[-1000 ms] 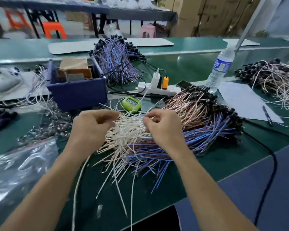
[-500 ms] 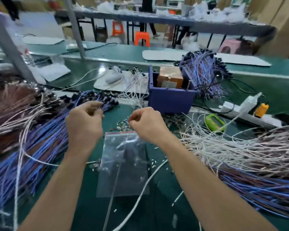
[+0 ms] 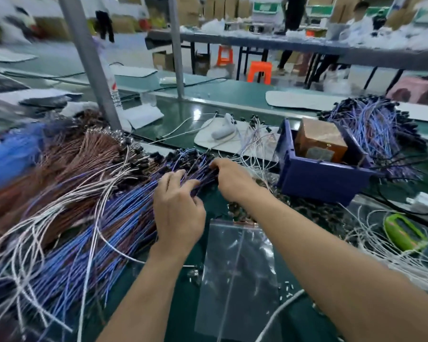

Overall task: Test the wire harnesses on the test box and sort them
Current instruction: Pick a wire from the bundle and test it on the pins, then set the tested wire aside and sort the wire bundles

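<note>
A big heap of blue wire harnesses with black connectors lies on the green table at the left, beside brown harnesses and loose white ones. My left hand rests on the blue wires with its fingers loosely spread. My right hand reaches to the connector end of the same heap, and its curled fingertips pinch a few blue wires there. The green test box lies at the right, away from both hands. More white harnesses spread at the right.
A clear zip bag lies flat between my forearms. A dark blue bin holding a brown box stands right of my right hand. Another blue harness heap lies behind it. A metal post rises at the back left.
The view has swung left from the white harness pile. Both hands moved from above the zip bag onto the blue heap, and the right hand now pinches wires at its connector end.
</note>
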